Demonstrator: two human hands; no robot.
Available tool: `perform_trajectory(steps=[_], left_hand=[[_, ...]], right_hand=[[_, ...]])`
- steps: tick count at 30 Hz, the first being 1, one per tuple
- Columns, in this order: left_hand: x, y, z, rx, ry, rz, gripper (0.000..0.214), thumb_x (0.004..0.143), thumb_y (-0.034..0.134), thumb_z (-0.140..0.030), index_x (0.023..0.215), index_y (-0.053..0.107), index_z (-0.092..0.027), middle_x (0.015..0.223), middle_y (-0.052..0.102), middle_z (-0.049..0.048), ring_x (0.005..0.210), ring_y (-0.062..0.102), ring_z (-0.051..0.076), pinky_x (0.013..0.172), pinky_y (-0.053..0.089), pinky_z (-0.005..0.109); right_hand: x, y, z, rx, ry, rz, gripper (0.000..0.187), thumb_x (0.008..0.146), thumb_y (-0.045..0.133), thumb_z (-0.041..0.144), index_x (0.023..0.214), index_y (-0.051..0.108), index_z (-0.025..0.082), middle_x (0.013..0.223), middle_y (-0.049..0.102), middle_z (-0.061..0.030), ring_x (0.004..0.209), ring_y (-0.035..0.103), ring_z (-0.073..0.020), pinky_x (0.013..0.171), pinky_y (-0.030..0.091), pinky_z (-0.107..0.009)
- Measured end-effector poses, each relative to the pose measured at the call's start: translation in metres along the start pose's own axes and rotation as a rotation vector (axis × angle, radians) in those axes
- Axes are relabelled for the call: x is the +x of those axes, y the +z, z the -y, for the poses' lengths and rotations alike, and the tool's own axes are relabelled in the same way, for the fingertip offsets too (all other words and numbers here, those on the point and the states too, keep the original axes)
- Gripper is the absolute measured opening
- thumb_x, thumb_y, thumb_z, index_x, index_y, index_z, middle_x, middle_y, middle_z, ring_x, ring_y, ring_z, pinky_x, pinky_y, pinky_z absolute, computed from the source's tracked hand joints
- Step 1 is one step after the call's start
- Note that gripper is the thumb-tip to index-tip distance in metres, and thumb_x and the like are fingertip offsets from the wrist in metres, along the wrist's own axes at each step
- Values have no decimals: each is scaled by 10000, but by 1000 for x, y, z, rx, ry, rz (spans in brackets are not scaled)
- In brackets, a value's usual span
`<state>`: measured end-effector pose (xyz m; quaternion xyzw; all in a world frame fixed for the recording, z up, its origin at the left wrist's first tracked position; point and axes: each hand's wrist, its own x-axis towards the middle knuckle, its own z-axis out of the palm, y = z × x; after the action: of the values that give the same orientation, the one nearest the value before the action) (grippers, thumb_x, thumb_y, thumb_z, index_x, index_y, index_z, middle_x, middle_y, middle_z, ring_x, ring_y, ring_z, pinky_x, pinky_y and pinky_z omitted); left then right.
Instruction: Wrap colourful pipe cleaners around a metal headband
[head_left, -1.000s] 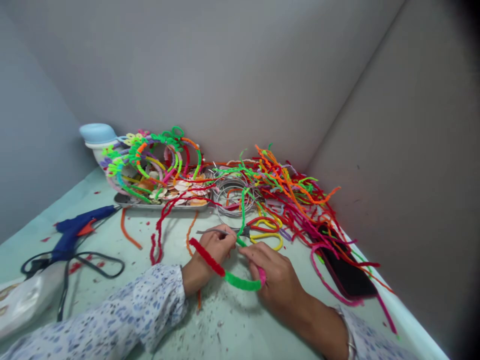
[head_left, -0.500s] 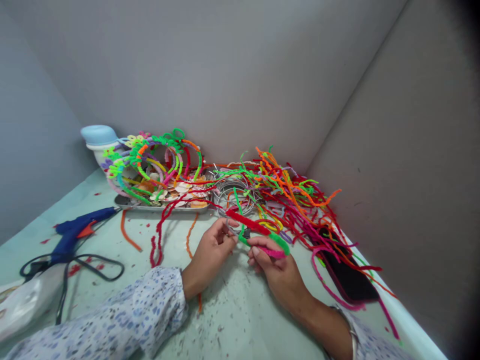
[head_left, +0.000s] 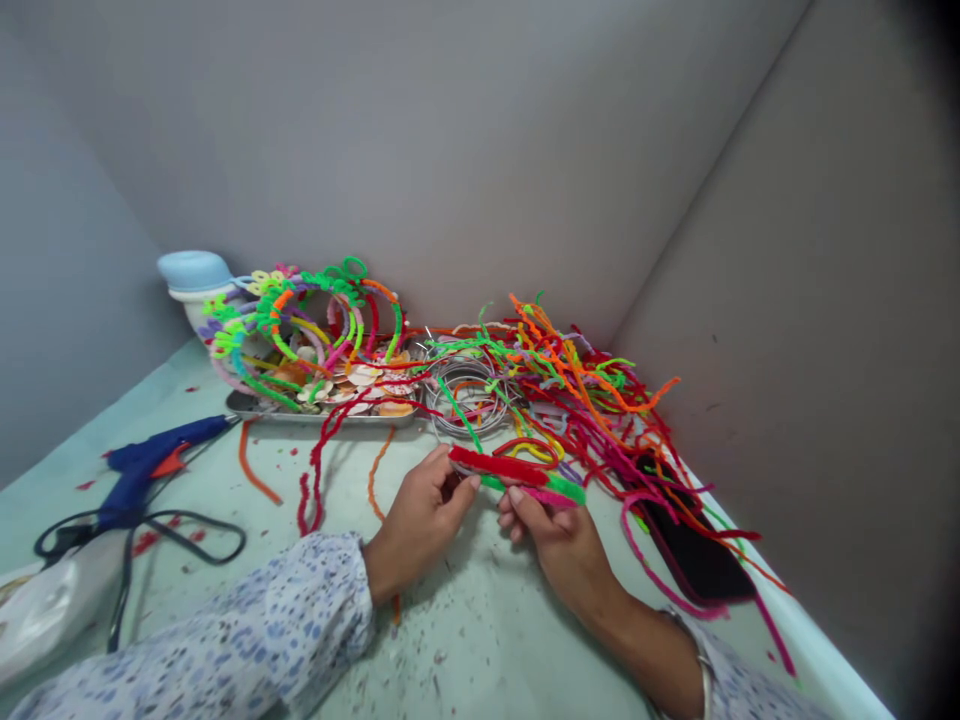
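Between my hands is a thin headband (head_left: 499,466) wrapped in red, green and pink pipe cleaner. My left hand (head_left: 420,515) pinches its left end, where a grey bit shows. From beside those fingertips a loose green pipe cleaner (head_left: 459,412) sticks up and leans left. My right hand (head_left: 551,535) is closed around the pink and green side, thumb on top. Part of the headband is hidden behind the fingers. Just beyond lie bare metal hoops (head_left: 469,395) and a tangle of coloured pipe cleaners (head_left: 592,390).
A metal tray (head_left: 330,418) holds shells and several finished-looking headbands (head_left: 277,320). A blue-lidded white bottle (head_left: 196,280) stands behind. To the left are a blue glue gun (head_left: 157,460) with its cord and a plastic bag (head_left: 60,600). A phone (head_left: 697,550) lies at the right.
The headband has turned flatter, its red side now lying closer to the right fingers. The loose green pipe cleaner has swung left. Both hands keep their hold.
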<state>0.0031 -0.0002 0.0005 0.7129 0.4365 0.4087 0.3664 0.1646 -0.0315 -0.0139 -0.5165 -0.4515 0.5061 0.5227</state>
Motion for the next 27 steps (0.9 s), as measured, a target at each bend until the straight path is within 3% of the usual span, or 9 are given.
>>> perform_trajectory(steps=[3, 8, 17, 27], left_hand=[[0, -1, -3, 68, 54, -5, 203, 898, 468, -240, 804, 629, -162, 824, 576, 37, 786, 526, 162, 734, 415, 277], [-1, 0, -2, 73, 71, -31, 207, 899, 448, -194, 984, 637, -191, 944, 593, 54, 876, 566, 181, 791, 437, 297], [1, 4, -6, 59, 64, -126, 147, 878, 485, -172, 902, 629, -192, 900, 607, 37, 821, 586, 155, 735, 462, 272], [-1, 1, -5, 69, 127, -140, 144, 904, 477, -208, 926, 619, -195, 916, 613, 41, 875, 587, 158, 786, 466, 284]], right_hand=[[-1, -1, 3, -9, 4, -6, 244, 801, 621, 380, 887, 671, 157, 680, 651, -15, 547, 562, -106, 510, 456, -217], [-4, -6, 2, -40, -38, 39, 272, 837, 584, 349, 1030, 648, 168, 723, 666, -21, 588, 585, -125, 517, 458, -225], [-5, -9, -4, -229, -339, 63, 228, 911, 511, 323, 1051, 667, 232, 951, 659, -59, 783, 658, -173, 662, 547, -289], [-9, -12, 1, -405, -476, 116, 254, 936, 470, 253, 1128, 636, 253, 944, 635, -60, 819, 640, -165, 714, 557, -293]])
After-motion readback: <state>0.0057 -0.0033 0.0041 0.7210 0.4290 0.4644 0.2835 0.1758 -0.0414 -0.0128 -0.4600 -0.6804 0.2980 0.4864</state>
